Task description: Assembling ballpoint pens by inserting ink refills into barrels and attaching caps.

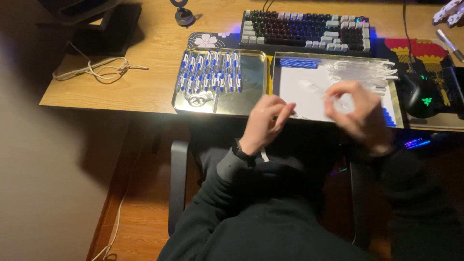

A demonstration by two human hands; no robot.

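Note:
Two metal trays sit side by side on the wooden desk. The left tray holds a row of several blue-and-white pens and a small white heap. The right tray has a white sheet, several clear white pen barrels at the back, and blue parts at its back left. My left hand hovers at the front edge between the trays, fingers curled; what it holds is unclear. My right hand is over the right tray, its fingers pinched on a small, blurred white part.
A keyboard lies behind the trays. A black mouse sits on a patterned mat at the right, with a marker beyond it. A coiled white cable lies at the left. Chair armrests flank my lap.

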